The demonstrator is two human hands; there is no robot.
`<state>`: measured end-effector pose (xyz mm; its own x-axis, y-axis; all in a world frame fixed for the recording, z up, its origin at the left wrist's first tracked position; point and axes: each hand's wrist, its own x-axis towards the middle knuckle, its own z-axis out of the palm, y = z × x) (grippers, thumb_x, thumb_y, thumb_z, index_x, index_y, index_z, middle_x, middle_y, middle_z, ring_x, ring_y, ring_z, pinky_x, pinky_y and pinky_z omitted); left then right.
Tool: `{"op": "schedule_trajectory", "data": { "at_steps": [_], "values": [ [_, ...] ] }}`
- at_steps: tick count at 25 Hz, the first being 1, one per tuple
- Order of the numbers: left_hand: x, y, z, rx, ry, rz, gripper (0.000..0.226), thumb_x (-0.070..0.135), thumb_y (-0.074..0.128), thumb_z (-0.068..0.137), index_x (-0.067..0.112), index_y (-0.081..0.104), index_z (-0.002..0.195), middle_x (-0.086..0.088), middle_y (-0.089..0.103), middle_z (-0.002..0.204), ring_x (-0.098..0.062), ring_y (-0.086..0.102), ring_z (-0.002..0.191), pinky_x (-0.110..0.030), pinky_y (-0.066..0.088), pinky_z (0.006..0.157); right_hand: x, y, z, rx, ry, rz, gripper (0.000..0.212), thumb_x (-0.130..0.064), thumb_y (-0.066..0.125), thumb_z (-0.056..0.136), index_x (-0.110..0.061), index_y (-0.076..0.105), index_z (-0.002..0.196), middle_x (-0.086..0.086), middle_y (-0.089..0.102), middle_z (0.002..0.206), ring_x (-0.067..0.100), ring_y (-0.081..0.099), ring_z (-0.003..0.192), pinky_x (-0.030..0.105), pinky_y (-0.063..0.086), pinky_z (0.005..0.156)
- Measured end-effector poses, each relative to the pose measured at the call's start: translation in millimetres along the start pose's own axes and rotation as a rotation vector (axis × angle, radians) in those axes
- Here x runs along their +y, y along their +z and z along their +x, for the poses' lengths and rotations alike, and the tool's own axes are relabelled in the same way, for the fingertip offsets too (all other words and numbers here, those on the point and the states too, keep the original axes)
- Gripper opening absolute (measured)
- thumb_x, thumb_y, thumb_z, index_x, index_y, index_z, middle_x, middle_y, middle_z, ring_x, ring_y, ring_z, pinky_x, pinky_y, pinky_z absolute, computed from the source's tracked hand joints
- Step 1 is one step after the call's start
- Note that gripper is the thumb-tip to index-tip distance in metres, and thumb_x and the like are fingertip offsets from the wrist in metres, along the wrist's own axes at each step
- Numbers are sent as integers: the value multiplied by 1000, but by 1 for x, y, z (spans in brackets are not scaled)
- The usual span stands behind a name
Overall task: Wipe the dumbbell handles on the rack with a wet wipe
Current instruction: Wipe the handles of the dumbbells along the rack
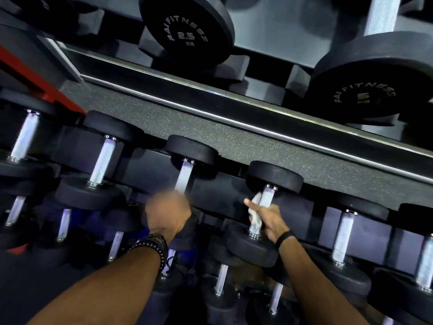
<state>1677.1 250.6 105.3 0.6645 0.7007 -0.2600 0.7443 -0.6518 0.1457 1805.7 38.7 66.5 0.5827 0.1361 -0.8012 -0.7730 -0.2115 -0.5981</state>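
Black dumbbells with silver knurled handles lie in a row on the middle tier of the rack [150, 160]. My right hand [269, 219] wraps a white wet wipe [255, 214] round the handle of one dumbbell [268, 195], near its lower end. My left hand [167, 213] grips the lower part of the neighbouring dumbbell's handle [186, 175] to the left; it is blurred. Beaded bracelets sit on my left wrist and a dark band on my right.
A top tier holds larger dumbbells, one marked 2.5 kg [187, 29] and another [372, 90] at the right. Further dumbbells lie on the tier below [220, 282]. Speckled rubber floor [210, 127] and a mirror edge run behind the rack. A red frame part [25, 71] is at left.
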Motion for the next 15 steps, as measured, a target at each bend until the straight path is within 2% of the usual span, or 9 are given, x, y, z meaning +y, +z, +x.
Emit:
{"op": "schedule_trajectory", "data": {
  "at_steps": [1,3,4,6,7,8,10,13,15],
  "values": [
    [0,0,0,-1,-2,0,22,28,64,82,10,69,71,-14,68,70,-36,63,70,-38,45,68,-9,4,7,73,-35,19,19,-4,76,78,-10,58,75,8,58,59,13,48,35,20,40,36],
    [0,0,0,-7,-10,-5,21,27,65,81,10,69,70,-15,68,70,-37,63,69,-38,45,67,-22,11,18,111,-102,59,16,7,67,80,-7,59,79,12,63,72,12,54,36,20,42,36],
    [0,-1,0,-11,-13,-4,20,26,66,80,9,69,70,-16,68,68,-37,63,68,-38,45,67,-18,8,16,125,-136,-34,16,7,66,80,-7,59,81,14,65,78,13,59,42,22,45,39],
    [0,-1,-1,-12,-14,-3,18,24,68,78,8,69,68,-17,67,65,-37,63,65,-37,45,64,5,-8,-4,165,-195,-469,20,-6,77,75,-13,60,83,7,68,79,13,62,58,23,48,52],
    [1,-1,-1,-7,-8,-1,18,23,68,77,8,69,67,-17,66,65,-37,63,64,-37,45,64,16,-17,-19,192,-210,-641,28,-15,83,70,-16,58,82,-1,66,73,11,59,61,18,45,55],
    [1,-1,-1,1,0,3,18,23,68,77,8,69,68,-17,67,66,-37,63,65,-37,46,64,24,-24,-33,214,-234,-672,35,-20,88,65,-17,56,80,-6,63,67,7,57,59,11,42,53],
    [2,-2,0,5,0,7,19,24,65,81,8,70,73,-17,68,71,-37,64,70,-38,46,68,22,-31,-31,325,-347,-549,40,-22,91,60,-17,55,75,-5,60,62,6,53,54,11,42,52],
    [1,-2,-1,16,-3,-3,22,27,60,85,9,71,80,-16,70,78,-37,64,78,-38,45,73,-14,-27,-2,470,-437,-165,31,-10,86,67,-17,55,68,1,59,62,11,52,55,30,48,61],
    [2,-3,-2,25,-11,-6,22,27,60,85,9,72,81,-16,70,79,-37,64,79,-38,45,74,-15,-22,1,510,-434,-114,21,-2,78,73,-12,60,72,1,61,64,5,54,56,24,48,64]
  ]
}}
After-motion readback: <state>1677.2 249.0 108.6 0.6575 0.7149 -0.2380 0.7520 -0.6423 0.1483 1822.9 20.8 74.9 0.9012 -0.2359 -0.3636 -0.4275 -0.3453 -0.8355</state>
